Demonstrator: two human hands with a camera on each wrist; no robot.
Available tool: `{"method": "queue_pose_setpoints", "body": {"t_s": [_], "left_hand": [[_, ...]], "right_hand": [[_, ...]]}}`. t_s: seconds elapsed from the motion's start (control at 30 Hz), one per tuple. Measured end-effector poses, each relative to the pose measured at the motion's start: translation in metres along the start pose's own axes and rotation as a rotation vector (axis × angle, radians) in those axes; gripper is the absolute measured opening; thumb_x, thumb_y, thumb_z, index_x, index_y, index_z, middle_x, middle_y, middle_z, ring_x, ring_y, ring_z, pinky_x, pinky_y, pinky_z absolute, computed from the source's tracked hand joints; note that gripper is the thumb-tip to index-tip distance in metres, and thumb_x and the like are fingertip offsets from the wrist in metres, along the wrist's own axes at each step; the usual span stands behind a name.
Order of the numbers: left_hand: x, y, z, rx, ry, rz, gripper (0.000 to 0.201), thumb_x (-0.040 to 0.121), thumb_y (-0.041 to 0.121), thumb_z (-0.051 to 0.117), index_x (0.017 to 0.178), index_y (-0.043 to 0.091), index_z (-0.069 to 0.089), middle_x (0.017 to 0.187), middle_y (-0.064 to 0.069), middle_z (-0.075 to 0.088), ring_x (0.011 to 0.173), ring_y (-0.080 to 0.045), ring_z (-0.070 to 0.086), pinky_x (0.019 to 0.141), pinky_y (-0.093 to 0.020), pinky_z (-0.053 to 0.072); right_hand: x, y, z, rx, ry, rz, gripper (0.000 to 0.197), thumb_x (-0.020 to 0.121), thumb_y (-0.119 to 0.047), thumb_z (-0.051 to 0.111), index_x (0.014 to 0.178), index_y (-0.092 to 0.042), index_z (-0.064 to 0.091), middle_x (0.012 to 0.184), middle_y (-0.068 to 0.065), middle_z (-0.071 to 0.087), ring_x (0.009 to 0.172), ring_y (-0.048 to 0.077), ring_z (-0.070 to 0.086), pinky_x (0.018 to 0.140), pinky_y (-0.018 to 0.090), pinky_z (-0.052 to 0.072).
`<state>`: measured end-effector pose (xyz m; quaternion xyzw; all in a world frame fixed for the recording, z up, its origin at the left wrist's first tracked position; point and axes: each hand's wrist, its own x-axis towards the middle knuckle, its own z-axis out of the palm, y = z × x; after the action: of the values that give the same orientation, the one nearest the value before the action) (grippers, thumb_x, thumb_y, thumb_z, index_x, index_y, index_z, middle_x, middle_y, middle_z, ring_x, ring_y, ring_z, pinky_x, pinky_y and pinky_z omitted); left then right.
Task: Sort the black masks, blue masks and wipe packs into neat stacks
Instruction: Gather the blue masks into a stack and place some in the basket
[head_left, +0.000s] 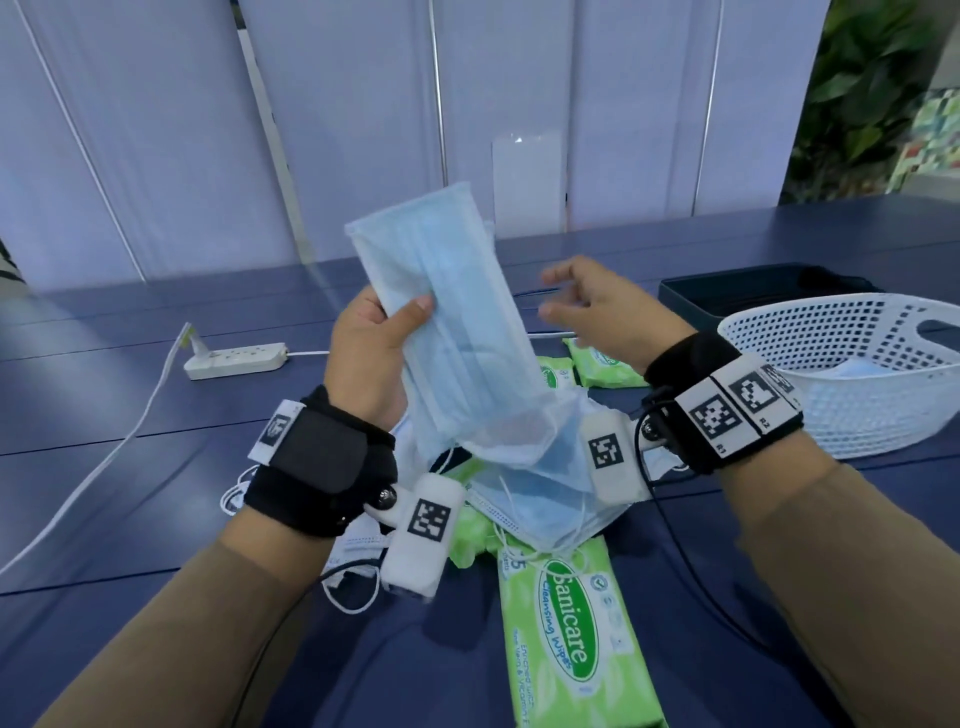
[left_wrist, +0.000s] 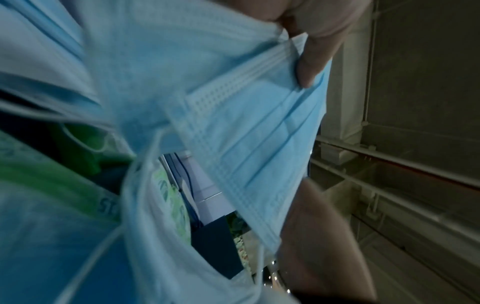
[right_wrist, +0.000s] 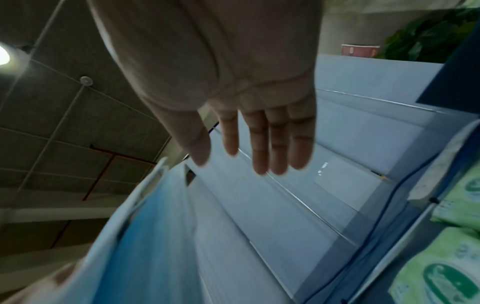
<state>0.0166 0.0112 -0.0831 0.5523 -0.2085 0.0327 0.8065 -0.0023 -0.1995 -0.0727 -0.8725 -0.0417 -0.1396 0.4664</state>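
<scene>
My left hand (head_left: 379, 338) grips a bunch of blue masks (head_left: 447, 312) upright above the table, thumb pressed on the front; in the left wrist view fingers (left_wrist: 314, 67) curl over the masks (left_wrist: 246, 133). My right hand (head_left: 587, 306) hovers just right of the masks, fingers (right_wrist: 259, 139) straight and empty. More blue masks (head_left: 540, 488) lie in a loose heap below. Green wipe packs lie on the table: a large one (head_left: 566, 639) near me, smaller ones (head_left: 597, 364) behind the heap. No black mask is clearly visible.
A white mesh basket (head_left: 852, 384) stands at the right with a mask inside. A dark tray (head_left: 748, 296) sits behind it. A white power strip (head_left: 236, 358) and its cable lie at the left. White partition panels (head_left: 363, 119) close the far table edge.
</scene>
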Motion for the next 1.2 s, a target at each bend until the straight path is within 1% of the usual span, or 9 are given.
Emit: {"method": "queue_pose_setpoints", "body": {"t_s": [0.13, 0.2, 0.3, 0.43, 0.57, 0.77, 0.93, 1.07, 1.2], "left_hand": [[0.006, 0.011, -0.011, -0.041, 0.035, 0.066, 0.030, 0.091, -0.008, 0.045, 0.117, 0.003, 0.055, 0.117, -0.013, 0.063, 0.112, -0.033, 0.059, 0.096, -0.048, 0.048], [0.008, 0.019, -0.013, -0.060, 0.052, 0.091, 0.034, 0.091, -0.011, 0.042, 0.121, 0.001, 0.052, 0.113, -0.009, 0.066, 0.110, -0.030, 0.062, 0.090, -0.043, 0.053], [0.012, 0.036, -0.019, -0.111, 0.081, 0.154, 0.036, 0.088, -0.016, 0.038, 0.112, 0.005, 0.055, 0.106, -0.006, 0.070, 0.103, -0.025, 0.066, 0.082, -0.037, 0.055], [0.018, 0.055, -0.038, -0.122, 0.125, 0.223, 0.054, 0.081, -0.018, 0.036, 0.133, -0.004, 0.040, 0.135, -0.022, 0.050, 0.122, -0.036, 0.053, 0.100, -0.053, 0.043], [0.021, 0.052, -0.044, -0.058, 0.136, 0.114, 0.060, 0.081, -0.022, 0.028, 0.135, 0.001, 0.039, 0.138, -0.019, 0.049, 0.122, -0.033, 0.054, 0.100, -0.055, 0.043], [0.018, 0.029, -0.035, -0.085, 0.062, -0.047, 0.045, 0.089, -0.013, 0.033, 0.128, 0.005, 0.049, 0.121, -0.010, 0.064, 0.105, -0.027, 0.065, 0.081, -0.041, 0.056], [0.023, 0.016, -0.038, -0.013, 0.082, -0.163, 0.036, 0.091, -0.008, 0.042, 0.123, 0.005, 0.053, 0.125, -0.015, 0.061, 0.107, -0.032, 0.062, 0.091, -0.049, 0.050], [0.025, 0.009, -0.046, 0.093, 0.109, -0.251, 0.030, 0.089, -0.010, 0.045, 0.110, 0.007, 0.058, 0.107, -0.010, 0.067, 0.080, -0.021, 0.070, 0.069, -0.036, 0.057], [0.021, 0.003, -0.045, 0.166, 0.060, -0.335, 0.031, 0.090, -0.011, 0.044, 0.110, 0.008, 0.057, 0.099, -0.007, 0.067, 0.078, -0.021, 0.068, 0.062, -0.031, 0.058]], "right_hand": [[-0.006, 0.019, 0.009, -0.453, -0.413, 0.081, 0.041, 0.086, -0.036, 0.063, 0.124, -0.027, 0.052, 0.120, -0.004, 0.056, 0.103, 0.014, 0.055, 0.088, 0.028, 0.044], [-0.010, 0.025, 0.017, -0.539, -0.550, 0.108, 0.043, 0.085, -0.035, 0.065, 0.126, -0.029, 0.053, 0.121, -0.005, 0.053, 0.110, 0.014, 0.051, 0.096, 0.030, 0.038], [-0.013, 0.025, 0.020, -0.559, -0.600, 0.131, 0.041, 0.083, -0.025, 0.067, 0.122, -0.031, 0.057, 0.111, -0.008, 0.045, 0.111, 0.014, 0.046, 0.098, 0.032, 0.036], [-0.013, 0.024, 0.016, -0.616, -0.646, 0.145, 0.056, 0.077, -0.004, 0.063, 0.124, -0.032, 0.054, 0.125, -0.005, 0.047, 0.106, 0.015, 0.047, 0.093, 0.032, 0.040], [-0.007, 0.035, 0.019, -0.578, -0.550, 0.197, 0.061, 0.077, -0.012, 0.068, 0.131, -0.032, 0.046, 0.127, -0.006, 0.047, 0.110, 0.019, 0.048, 0.093, 0.032, 0.042], [0.012, 0.050, 0.027, -0.527, -0.333, 0.257, 0.051, 0.084, -0.032, 0.067, 0.129, -0.015, 0.049, 0.130, 0.006, 0.053, 0.113, 0.021, 0.053, 0.088, 0.028, 0.041], [0.024, 0.038, 0.035, -0.842, -0.414, 0.239, 0.043, 0.085, -0.021, 0.065, 0.123, -0.001, 0.055, 0.125, 0.013, 0.057, 0.108, 0.028, 0.056, 0.077, 0.030, 0.042], [0.030, 0.036, 0.036, -0.963, -0.366, 0.148, 0.020, 0.087, -0.010, 0.056, 0.106, -0.006, 0.057, 0.119, 0.012, 0.061, 0.089, 0.020, 0.048, 0.073, 0.026, 0.038], [0.027, 0.037, 0.032, -0.896, -0.280, 0.138, 0.006, 0.088, -0.011, 0.055, 0.094, -0.012, 0.054, 0.115, 0.012, 0.063, 0.101, 0.028, 0.058, 0.076, 0.028, 0.042]]}}
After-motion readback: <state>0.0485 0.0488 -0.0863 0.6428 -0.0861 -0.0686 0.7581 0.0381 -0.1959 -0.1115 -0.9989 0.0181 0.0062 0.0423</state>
